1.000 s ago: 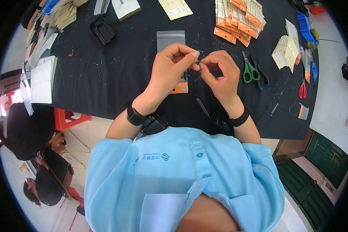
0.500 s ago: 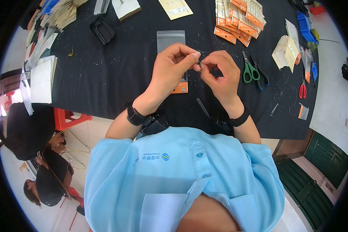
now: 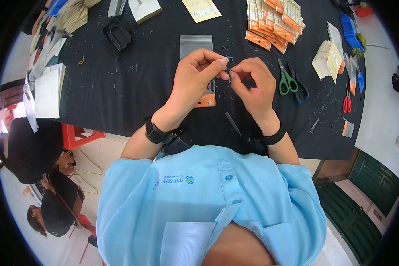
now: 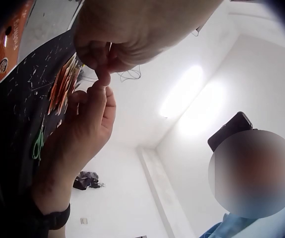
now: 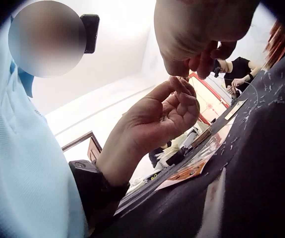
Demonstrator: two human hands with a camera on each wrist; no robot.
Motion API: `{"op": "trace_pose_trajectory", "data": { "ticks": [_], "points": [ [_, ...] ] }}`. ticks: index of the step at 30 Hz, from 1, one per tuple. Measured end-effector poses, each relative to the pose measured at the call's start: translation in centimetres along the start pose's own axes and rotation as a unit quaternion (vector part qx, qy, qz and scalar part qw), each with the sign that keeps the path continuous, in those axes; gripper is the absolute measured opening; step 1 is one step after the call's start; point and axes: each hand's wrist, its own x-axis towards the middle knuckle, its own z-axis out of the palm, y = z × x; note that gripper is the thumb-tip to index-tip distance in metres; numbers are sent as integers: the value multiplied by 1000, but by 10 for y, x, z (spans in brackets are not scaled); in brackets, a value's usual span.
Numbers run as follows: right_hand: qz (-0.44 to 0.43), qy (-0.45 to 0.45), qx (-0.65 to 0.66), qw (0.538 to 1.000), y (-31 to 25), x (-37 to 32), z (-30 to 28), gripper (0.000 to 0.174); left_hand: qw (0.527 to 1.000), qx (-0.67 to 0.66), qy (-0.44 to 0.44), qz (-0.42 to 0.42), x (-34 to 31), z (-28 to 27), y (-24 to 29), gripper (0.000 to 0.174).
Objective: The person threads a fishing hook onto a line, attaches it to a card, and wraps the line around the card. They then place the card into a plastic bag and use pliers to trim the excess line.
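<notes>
Both hands meet at the fingertips above the black-covered table. My left hand [image 3: 191, 80] pinches a tiny dark piece with thin line between thumb and forefinger. Close on its right, my right hand [image 3: 256, 84] pinches at the same spot, thumb against forefinger. Fine loops of the thin line [image 4: 132, 78] hang beside the fingertips in the left wrist view. What the tiny piece is I cannot tell, as the fingers cover most of it. Beneath the left hand lies a clear zip bag [image 3: 196, 42] with an orange label [image 3: 206, 101], partly hidden by that hand.
Green-handled scissors [image 3: 288, 84] and blue-handled pliers [image 3: 300, 86] lie right of the hands. Orange-labelled packets [image 3: 277, 26] are piled beyond them. Red scissors [image 3: 347, 104] rest near the right edge. A black tray [image 3: 117, 35] and white cards [image 3: 48, 94] are at left. Line scraps litter the cloth.
The fingertips of both hands have shifted slightly around the tiny piece. Wrists and arms stay in place, and the things on the table have not moved.
</notes>
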Motion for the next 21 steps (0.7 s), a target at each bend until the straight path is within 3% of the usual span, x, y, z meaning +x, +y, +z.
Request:
{"op": "trace_pose_trajectory", "data": {
  "ticks": [21],
  "points": [
    [-21, -2, -15, 1000, 0, 0, -1, 19, 1000, -6, -6, -1, 0, 0, -1, 13]
  ]
}}
